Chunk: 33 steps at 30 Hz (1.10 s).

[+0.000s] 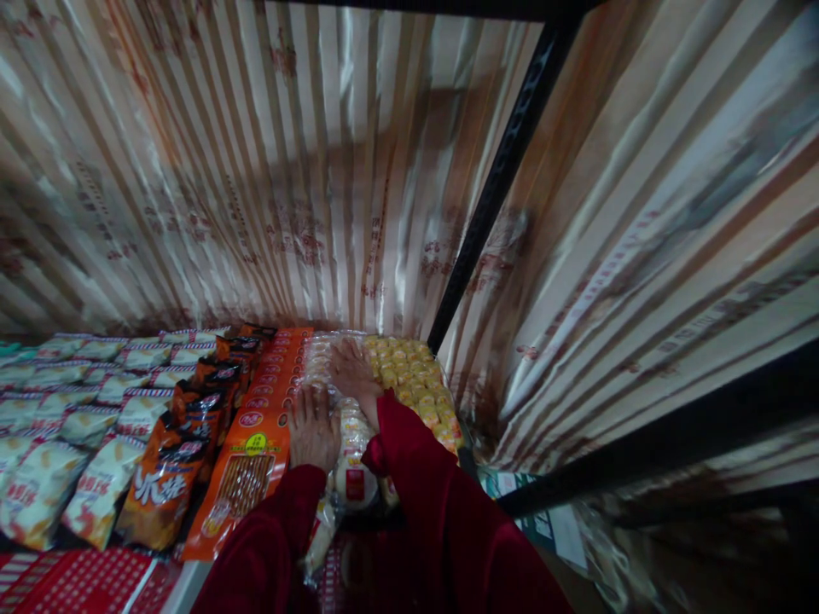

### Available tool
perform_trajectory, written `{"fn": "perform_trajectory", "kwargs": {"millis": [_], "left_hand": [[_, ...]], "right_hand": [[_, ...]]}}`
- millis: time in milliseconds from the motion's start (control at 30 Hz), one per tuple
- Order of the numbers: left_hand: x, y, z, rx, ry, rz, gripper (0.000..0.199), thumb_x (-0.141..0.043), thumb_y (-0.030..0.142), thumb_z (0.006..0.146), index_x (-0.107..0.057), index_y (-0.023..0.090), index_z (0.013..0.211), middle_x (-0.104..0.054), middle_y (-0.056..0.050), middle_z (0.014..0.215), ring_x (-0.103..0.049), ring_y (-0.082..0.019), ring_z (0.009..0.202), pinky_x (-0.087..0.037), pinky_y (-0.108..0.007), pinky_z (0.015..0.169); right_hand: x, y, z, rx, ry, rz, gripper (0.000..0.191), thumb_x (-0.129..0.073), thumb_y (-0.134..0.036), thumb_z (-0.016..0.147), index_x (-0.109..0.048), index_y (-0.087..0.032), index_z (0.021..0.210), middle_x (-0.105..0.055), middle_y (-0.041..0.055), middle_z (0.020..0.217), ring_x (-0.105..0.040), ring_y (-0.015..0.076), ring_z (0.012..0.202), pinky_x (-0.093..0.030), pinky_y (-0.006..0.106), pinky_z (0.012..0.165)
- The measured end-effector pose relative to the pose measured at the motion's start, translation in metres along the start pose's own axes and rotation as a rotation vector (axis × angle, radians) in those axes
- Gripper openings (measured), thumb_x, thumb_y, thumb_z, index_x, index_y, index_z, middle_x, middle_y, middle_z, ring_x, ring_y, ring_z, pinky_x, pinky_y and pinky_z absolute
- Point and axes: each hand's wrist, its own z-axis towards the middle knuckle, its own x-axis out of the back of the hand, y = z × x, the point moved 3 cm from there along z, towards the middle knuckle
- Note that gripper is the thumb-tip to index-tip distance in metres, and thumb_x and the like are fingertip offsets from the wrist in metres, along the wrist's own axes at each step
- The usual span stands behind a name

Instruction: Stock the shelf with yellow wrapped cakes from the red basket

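Both of my hands lie on a row of clear-wrapped white round packs [354, 460] on a shelf. My left hand [315, 429] rests flat with spread fingers, beside the orange packs [256, 443] with a window of brown sticks. Farther back, my right hand [353, 371] presses palm down on the clear wrapping, its fingers stretched out. Yellow-wrapped packs [413, 384] stand in rows just right of my right hand. Neither hand is wrapped round anything.
Black-and-orange bags [163, 486] and rows of white snack bags [44, 486] fill the left. A black metal post [492, 196] rises at the right rear corner. Striped plastic sheeting [287, 170] hangs behind. Red dotted packaging [83, 580] lies at lower left.
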Motion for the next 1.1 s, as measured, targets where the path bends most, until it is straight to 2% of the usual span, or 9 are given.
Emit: {"fn": "perform_trajectory", "kwargs": {"millis": [133, 267, 433, 567, 733, 800, 900, 1000, 1100], "left_hand": [[-0.001, 0.000, 0.000, 0.005, -0.010, 0.011, 0.050, -0.041, 0.031, 0.088, -0.047, 0.008, 0.133, -0.039, -0.022, 0.142, -0.026, -0.035, 0.136, -0.019, -0.055, 0.108], [0.000, 0.001, -0.001, 0.003, -0.017, 0.012, 0.051, -0.040, 0.031, 0.089, -0.048, 0.007, 0.133, -0.040, -0.023, 0.141, -0.027, -0.035, 0.135, -0.019, -0.055, 0.108], [0.000, 0.000, -0.001, 0.011, -0.002, -0.002, 0.050, -0.040, 0.032, 0.089, -0.049, 0.008, 0.132, -0.042, -0.020, 0.140, -0.028, -0.034, 0.135, -0.019, -0.054, 0.109], [-0.002, 0.000, -0.001, 0.005, -0.003, 0.035, 0.050, -0.039, 0.033, 0.089, -0.049, 0.009, 0.132, -0.042, -0.020, 0.140, -0.028, -0.034, 0.135, -0.019, -0.054, 0.109], [0.000, 0.000, -0.002, 0.004, -0.018, 0.035, 0.051, -0.038, 0.032, 0.089, -0.049, 0.008, 0.132, -0.041, -0.021, 0.140, -0.028, -0.035, 0.135, -0.017, -0.054, 0.110], [0.000, 0.000, -0.002, 0.001, -0.021, 0.030, 0.051, -0.038, 0.032, 0.089, -0.048, 0.008, 0.133, -0.041, -0.021, 0.140, -0.027, -0.034, 0.135, -0.016, -0.054, 0.110], [-0.001, -0.001, -0.002, 0.004, -0.020, 0.030, 0.052, -0.038, 0.033, 0.089, -0.047, 0.008, 0.133, -0.040, -0.021, 0.141, -0.027, -0.034, 0.136, -0.016, -0.054, 0.110], [-0.004, -0.001, -0.002, 0.003, -0.025, 0.032, 0.052, -0.038, 0.033, 0.089, -0.047, 0.009, 0.133, -0.040, -0.021, 0.141, -0.027, -0.034, 0.136, -0.017, -0.055, 0.109], [-0.006, -0.001, -0.003, 0.010, -0.023, 0.037, 0.052, -0.036, 0.034, 0.090, -0.047, 0.009, 0.133, -0.039, -0.021, 0.141, -0.027, -0.035, 0.135, -0.019, -0.056, 0.108]], "right_hand": [[0.009, 0.014, -0.007, -0.071, 0.083, -0.019, 0.055, -0.026, -0.046, 0.094, -0.030, -0.022, 0.144, -0.021, 0.0078, 0.153, -0.009, 0.0251, 0.142, -0.004, 0.048, 0.113], [0.002, 0.030, -0.019, -0.111, 0.046, 0.002, 0.053, -0.027, -0.040, 0.095, -0.029, -0.021, 0.144, -0.019, 0.0072, 0.153, -0.011, 0.0245, 0.142, -0.006, 0.048, 0.112], [-0.005, 0.032, -0.024, -0.119, 0.053, 0.001, 0.053, -0.026, -0.040, 0.095, -0.024, -0.023, 0.146, -0.022, 0.0057, 0.152, -0.013, 0.0227, 0.142, -0.007, 0.046, 0.112], [0.007, 0.039, -0.027, -0.141, 0.067, -0.002, 0.056, -0.026, -0.045, 0.094, -0.020, -0.025, 0.147, -0.019, 0.0041, 0.154, -0.009, 0.0227, 0.142, -0.006, 0.047, 0.112], [0.025, 0.069, -0.053, -0.305, 0.150, -0.035, 0.055, -0.021, -0.042, 0.095, -0.018, -0.024, 0.147, -0.018, 0.0036, 0.154, -0.005, 0.0223, 0.142, 0.000, 0.047, 0.113], [0.023, 0.076, -0.064, -0.328, 0.136, -0.035, 0.056, -0.021, -0.043, 0.095, -0.019, -0.024, 0.147, -0.016, 0.0037, 0.154, -0.003, 0.0220, 0.143, 0.000, 0.047, 0.113], [0.012, 0.078, -0.076, -0.331, 0.034, -0.017, 0.058, -0.021, -0.046, 0.094, -0.023, -0.021, 0.146, -0.012, 0.0057, 0.155, -0.003, 0.0228, 0.143, -0.001, 0.047, 0.112], [0.003, 0.076, -0.079, -0.344, -0.009, -0.020, 0.060, -0.020, -0.047, 0.094, -0.022, -0.019, 0.146, -0.011, 0.0076, 0.154, -0.003, 0.0237, 0.142, 0.000, 0.048, 0.112], [0.004, 0.074, -0.079, -0.329, -0.020, -0.029, 0.059, -0.021, -0.047, 0.094, -0.023, -0.019, 0.146, -0.012, 0.0081, 0.154, -0.004, 0.0241, 0.142, 0.000, 0.049, 0.112]]}}
